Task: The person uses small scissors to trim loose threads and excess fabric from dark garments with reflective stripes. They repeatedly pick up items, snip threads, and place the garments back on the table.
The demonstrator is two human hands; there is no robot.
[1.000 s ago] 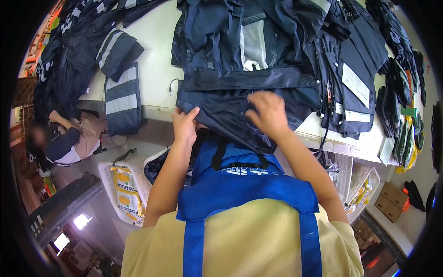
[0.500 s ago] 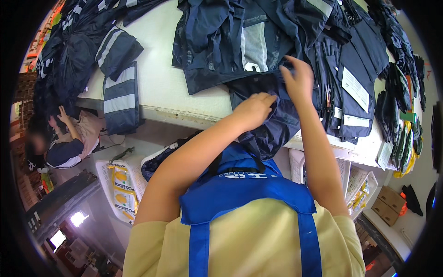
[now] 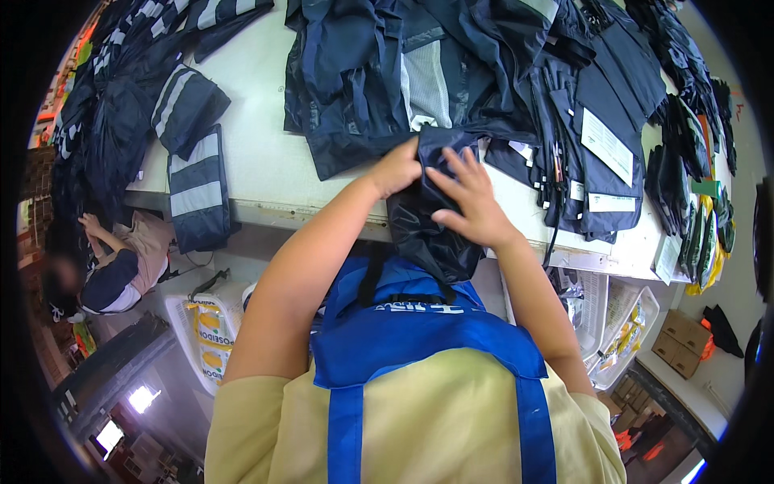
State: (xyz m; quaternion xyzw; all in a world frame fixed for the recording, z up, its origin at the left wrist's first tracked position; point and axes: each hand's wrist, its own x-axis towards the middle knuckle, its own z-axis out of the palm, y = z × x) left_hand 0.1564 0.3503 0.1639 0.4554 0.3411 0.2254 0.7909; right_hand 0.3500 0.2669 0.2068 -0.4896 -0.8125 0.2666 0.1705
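Observation:
A dark navy jacket (image 3: 347, 105) with a pale mesh lining panel (image 3: 425, 85) lies rumpled on the white table. In front of it, a shiny dark navy piece of garment (image 3: 435, 242) drapes over the table's near edge down to my blue apron. My left hand (image 3: 396, 169) is closed on the left border of this piece, its fingertips partly hidden at the cloth. Spread fingers of my right hand (image 3: 474, 198) rest on or just over its right side, holding nothing. Whether the piece joins the jacket, I cannot tell.
Folded navy garments (image 3: 601, 153) with white paper labels are stacked at the right. To the left, a folded piece with grey bands (image 3: 196, 198) overhangs the table edge (image 3: 274, 211). White baskets (image 3: 588, 310) stand below. Another person (image 3: 125, 270) works at far left.
My left hand has moved left and up to the piece's left border. My right hand has come down and spread its fingers. The draped cloth has shifted left and been straightened.

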